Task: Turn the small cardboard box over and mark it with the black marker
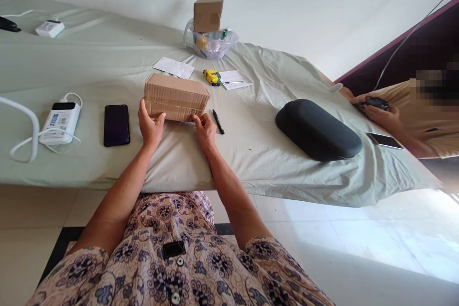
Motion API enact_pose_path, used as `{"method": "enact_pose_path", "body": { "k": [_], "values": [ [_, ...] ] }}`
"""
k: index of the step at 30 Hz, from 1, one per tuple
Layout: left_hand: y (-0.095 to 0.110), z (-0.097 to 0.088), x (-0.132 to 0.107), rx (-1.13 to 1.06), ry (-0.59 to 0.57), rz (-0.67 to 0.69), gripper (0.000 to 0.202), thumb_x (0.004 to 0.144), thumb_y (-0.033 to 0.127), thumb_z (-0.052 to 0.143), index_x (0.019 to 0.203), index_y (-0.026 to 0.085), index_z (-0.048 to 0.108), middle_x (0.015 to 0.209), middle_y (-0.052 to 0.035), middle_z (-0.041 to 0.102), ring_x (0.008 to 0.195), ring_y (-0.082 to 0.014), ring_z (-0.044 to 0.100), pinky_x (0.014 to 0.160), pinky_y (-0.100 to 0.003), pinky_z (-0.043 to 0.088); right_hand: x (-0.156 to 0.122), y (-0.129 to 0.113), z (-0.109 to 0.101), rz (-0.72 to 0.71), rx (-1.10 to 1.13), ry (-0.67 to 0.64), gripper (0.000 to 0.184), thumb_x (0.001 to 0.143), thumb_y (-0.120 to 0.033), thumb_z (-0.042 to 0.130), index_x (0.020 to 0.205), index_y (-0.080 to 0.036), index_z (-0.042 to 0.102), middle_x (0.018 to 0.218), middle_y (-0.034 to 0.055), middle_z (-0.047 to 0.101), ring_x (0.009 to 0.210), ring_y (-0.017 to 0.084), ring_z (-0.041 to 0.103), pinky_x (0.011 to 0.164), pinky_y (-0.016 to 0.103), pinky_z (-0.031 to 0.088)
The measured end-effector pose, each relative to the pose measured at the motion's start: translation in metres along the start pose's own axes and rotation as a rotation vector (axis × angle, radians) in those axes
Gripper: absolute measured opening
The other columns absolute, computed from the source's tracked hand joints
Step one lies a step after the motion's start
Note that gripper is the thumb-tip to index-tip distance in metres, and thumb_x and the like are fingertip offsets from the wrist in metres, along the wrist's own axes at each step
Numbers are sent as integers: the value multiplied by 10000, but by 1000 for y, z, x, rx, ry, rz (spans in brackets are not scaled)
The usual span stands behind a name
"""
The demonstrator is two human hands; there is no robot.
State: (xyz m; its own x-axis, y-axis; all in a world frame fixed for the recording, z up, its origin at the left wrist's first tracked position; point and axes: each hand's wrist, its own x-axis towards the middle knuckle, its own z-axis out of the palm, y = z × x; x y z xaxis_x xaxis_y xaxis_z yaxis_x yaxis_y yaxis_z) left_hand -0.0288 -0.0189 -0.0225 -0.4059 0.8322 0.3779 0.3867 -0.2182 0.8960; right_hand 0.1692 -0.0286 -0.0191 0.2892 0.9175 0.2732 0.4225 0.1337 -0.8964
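A brown cardboard box (pixel 175 98) is tilted up between my two hands over the cloth-covered table. My left hand (pixel 149 124) grips its left end, thumb on the near face. At the lower right corner, my right hand (pixel 205 129) holds the box with the thumb in front; the other fingers are partly hidden. A black marker (pixel 218 122) lies just right of my right hand. Behind the box are a white paper packet (pixel 174 67), a yellow tape measure (pixel 212 77) and a white paper (pixel 235 80) with a pen on it.
A smartphone (pixel 116 125) and a white power bank (pixel 60 123) with cables lie left. At the back, a plastic basket (pixel 215 47) carries a smaller carton (pixel 208 14). A black case (pixel 318 129) sits right, near another phone (pixel 385 140) and a person's hands (pixel 383 114) holding a dark object.
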Motion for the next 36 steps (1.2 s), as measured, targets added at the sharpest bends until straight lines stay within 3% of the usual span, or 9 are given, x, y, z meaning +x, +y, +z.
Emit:
{"method": "enact_pose_path", "body": {
  "k": [3,10,16,22,25,28,31,34,36],
  "values": [
    [3,1,-3,3,-2,-23,931,773,427,750,1538,161,290,1581,-231,369,1384,-339,497,993,-406,569,0,-1,0,-1,-8,8,506,824,-685,570,654,-245,386,568,-65,453,562,102,389,582,261,300],
    [4,0,-2,32,29,-2,868,771,374,757,1505,182,336,1548,-207,412,1381,-316,490,1041,-402,537,2,-1,1,-32,-64,44,555,780,-750,569,638,-243,392,563,-59,448,556,102,382,558,260,270],
    [6,1,-4,22,6,-41,882,769,358,752,1508,169,308,1562,-227,376,1411,-340,458,1044,-415,534,5,1,4,0,-65,15,494,818,-679,581,649,-242,425,560,-61,436,563,109,392,573,265,300],
    [8,-1,-2,26,8,-58,879,742,267,762,1482,133,307,1563,-244,375,1443,-338,431,1146,-435,453,5,2,7,-10,-99,-5,451,850,-640,589,682,-238,473,588,-50,463,600,127,433,606,269,345],
    [5,-3,1,17,32,-63,856,739,254,759,1464,155,316,1557,-226,402,1452,-330,432,1208,-452,379,10,5,-2,-70,-167,-15,466,907,-627,517,655,-241,449,602,-39,469,610,136,437,648,281,375],
    [3,-5,4,7,56,-59,840,736,263,761,1450,187,326,1553,-204,424,1458,-323,430,1236,-464,336,20,13,-20,-113,-251,150,364,941,-504,499,695,-237,488,711,-6,541,724,167,505,796,326,438],
    [2,-5,5,3,73,-61,841,726,252,761,1449,187,335,1535,-197,447,1424,-306,470,1215,-449,375,26,24,-39,-26,-357,296,134,866,-315,571,932,-223,642,984,80,649,967,234,559,955,431,443],
    [2,-5,6,11,89,-61,843,717,242,758,1450,179,347,1517,-191,469,1412,-292,486,1208,-431,384,28,35,-48,97,-476,224,407,789,-159,555,1166,-258,672,1178,124,640,1107,289,552,1011,517,426],
    [1,-5,7,13,94,-52,838,721,248,751,1456,192,352,1516,-178,474,1418,-286,481,1215,-431,372,28,39,-48,128,-518,117,451,771,-103,519,1149,-261,707,1144,127,650,1102,288,566,1025,520,427]
  ]
}}
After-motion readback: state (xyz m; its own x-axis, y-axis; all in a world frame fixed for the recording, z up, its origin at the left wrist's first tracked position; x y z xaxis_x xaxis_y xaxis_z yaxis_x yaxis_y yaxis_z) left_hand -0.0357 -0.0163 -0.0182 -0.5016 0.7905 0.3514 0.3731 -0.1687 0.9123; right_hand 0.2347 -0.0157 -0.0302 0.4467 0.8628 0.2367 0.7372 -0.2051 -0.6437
